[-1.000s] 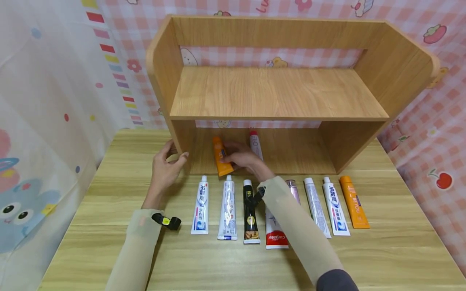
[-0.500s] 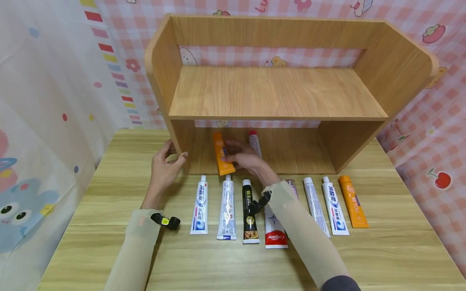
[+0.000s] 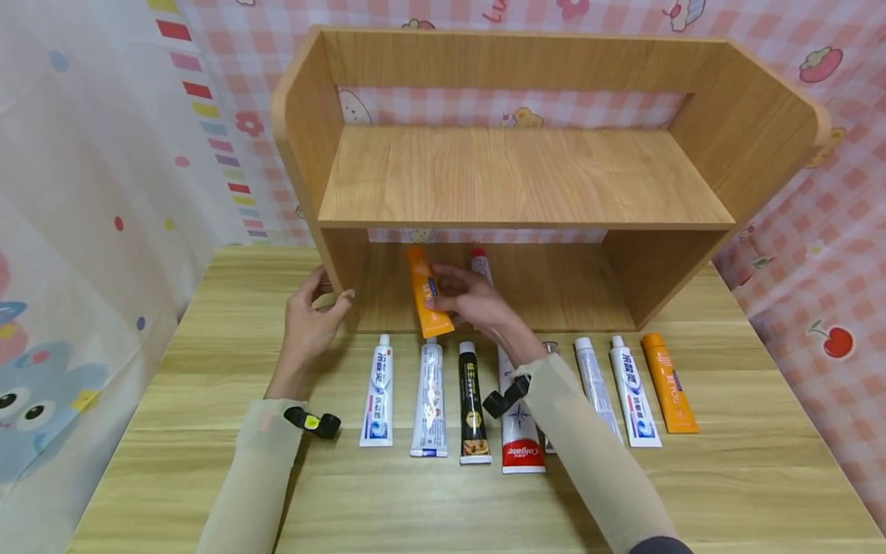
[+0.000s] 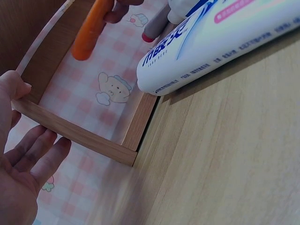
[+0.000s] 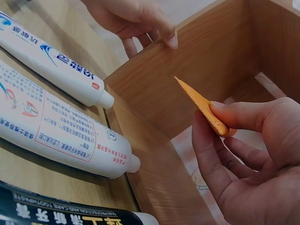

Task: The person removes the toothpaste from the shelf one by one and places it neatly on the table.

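Note:
My right hand [image 3: 477,300] pinches an orange toothpaste tube [image 3: 424,292] between thumb and fingers, inside the lower level of the wooden shelf [image 3: 533,177]. The tube's cap points to the back and its flat crimped end faces forward. In the right wrist view the orange tube [image 5: 201,104] shows almost edge-on, held above the bottom board. My left hand [image 3: 310,323] grips the front edge of the shelf's left side panel [image 4: 79,132], thumb inside and fingers outside. Behind my right hand, a pale tube with a red cap [image 3: 481,263] lies on the lower level.
A row of toothpaste tubes lies before the shelf: a white-blue tube [image 3: 378,396], a white one [image 3: 431,400], a black one [image 3: 474,408], a red-white one [image 3: 522,442] and several more, ending in another orange tube [image 3: 670,385]. My right forearm passes over part of the row.
My right hand has shifted slightly right, and the orange tube with it, its cap end now leaning a little farther back. My left hand stays on the side panel.

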The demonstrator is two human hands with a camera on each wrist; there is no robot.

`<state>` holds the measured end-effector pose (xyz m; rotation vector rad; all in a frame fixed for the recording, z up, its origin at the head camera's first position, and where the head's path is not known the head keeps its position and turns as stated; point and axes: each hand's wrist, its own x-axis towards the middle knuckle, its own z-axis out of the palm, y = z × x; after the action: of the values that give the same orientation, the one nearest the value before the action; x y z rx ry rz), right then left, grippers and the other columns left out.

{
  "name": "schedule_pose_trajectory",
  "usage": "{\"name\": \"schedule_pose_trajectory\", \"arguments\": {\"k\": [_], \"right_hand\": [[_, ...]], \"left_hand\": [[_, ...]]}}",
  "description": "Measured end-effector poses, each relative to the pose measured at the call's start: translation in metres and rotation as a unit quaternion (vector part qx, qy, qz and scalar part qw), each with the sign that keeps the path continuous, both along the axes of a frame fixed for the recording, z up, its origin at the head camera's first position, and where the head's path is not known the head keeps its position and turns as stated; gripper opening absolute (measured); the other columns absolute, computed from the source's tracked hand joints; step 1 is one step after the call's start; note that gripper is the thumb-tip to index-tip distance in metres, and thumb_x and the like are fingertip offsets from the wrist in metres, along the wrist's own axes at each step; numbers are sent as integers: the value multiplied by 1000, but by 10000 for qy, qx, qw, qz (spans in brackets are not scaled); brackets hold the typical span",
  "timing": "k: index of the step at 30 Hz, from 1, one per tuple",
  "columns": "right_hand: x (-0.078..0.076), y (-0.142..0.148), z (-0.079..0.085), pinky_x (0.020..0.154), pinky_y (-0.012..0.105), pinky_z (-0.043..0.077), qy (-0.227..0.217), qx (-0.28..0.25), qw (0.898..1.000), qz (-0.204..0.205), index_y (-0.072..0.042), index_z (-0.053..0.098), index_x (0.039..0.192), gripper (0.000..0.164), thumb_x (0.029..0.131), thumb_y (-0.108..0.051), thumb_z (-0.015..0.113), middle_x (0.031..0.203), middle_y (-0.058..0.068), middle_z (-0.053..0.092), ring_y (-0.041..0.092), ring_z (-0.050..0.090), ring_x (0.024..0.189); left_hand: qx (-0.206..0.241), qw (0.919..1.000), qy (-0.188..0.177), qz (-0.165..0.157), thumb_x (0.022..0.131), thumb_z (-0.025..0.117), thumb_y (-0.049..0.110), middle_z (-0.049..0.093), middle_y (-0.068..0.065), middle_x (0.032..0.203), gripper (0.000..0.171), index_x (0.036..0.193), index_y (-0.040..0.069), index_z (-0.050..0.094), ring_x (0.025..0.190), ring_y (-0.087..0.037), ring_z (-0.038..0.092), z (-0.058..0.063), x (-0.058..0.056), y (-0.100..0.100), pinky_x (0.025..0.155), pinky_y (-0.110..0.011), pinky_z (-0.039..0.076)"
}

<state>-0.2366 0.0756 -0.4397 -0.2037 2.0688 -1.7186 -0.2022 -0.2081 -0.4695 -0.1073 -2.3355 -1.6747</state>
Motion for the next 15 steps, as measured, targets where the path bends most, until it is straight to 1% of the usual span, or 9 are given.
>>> {"name": "schedule_pose_trajectory", "arguments": {"k": [3, 6, 8, 12, 15], "right_hand": [[4, 3, 2, 71, 35, 59, 71, 8, 10000, -42, -26, 48, 152, 72, 88, -12, 78, 141, 10, 56, 23, 64, 92], [9, 7, 4, 68, 34, 56, 163, 13, 9999, -31, -27, 48, 152, 72, 88, -13, 78, 141, 9, 56, 21, 62, 85], [12, 10, 5, 70, 34, 58, 186, -38, 9998, 3, -28, 47, 152, 72, 88, -13, 78, 141, 10, 56, 22, 64, 86], [19, 16, 7, 79, 37, 63, 315, -36, 9994, 98, -28, 45, 154, 74, 88, -15, 77, 141, 11, 57, 26, 67, 98], [24, 22, 7, 79, 35, 62, 521, 48, 9985, 171, -27, 45, 154, 73, 89, -16, 77, 139, 11, 57, 27, 65, 98]], "left_hand": [[3, 10000, -21, -7, 94, 68, 15, 63, -17, 127, 54, 147, 12, 55, 118, -25, 60, 1, 0, 0, 91, -24, 61], [20, 10000, -37, -20, 94, 68, 15, 63, -17, 127, 54, 147, 13, 55, 118, -25, 60, 1, 0, -1, 91, -23, 60], [25, 10000, -28, -40, 94, 68, 14, 63, -17, 127, 54, 147, 13, 55, 118, -25, 60, 1, 0, -1, 91, -23, 60], [-25, 10000, 1, -56, 94, 68, 14, 63, -17, 127, 54, 147, 12, 55, 118, -26, 60, 1, 1, 0, 91, -23, 60], [-33, 10000, 36, -48, 95, 67, 14, 64, -17, 126, 54, 147, 13, 55, 117, -25, 60, 0, 0, -1, 90, -23, 61]]}}
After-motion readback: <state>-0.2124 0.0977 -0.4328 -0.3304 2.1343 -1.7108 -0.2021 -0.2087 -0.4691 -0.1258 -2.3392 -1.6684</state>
